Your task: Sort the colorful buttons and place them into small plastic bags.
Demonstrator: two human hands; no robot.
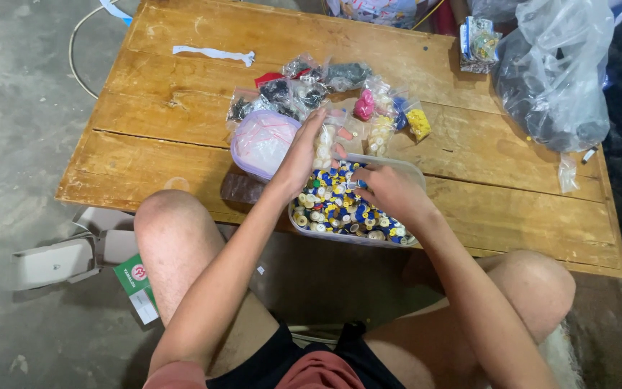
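Observation:
A clear rectangular plastic tub [410, 177] full of small blue, yellow and white caps stands at the near edge of a low wooden table [181, 137]. My left hand [302, 153] holds a small clear bag of pale pieces [323, 144] upright over the tub's far left corner. My right hand [389, 189] reaches into the tub, fingers curled among the caps; whether it grips one is hidden. Both my knees are raised beneath the table's front edge.
A round lilac-lidded container [260, 142] sits left of the tub. Several small bags of dark, pink, yellow and white bits [365, 104] lie behind it. A large clear sack [556, 72] of dark items fills the far right. A white tape strip [214, 53] lies far left.

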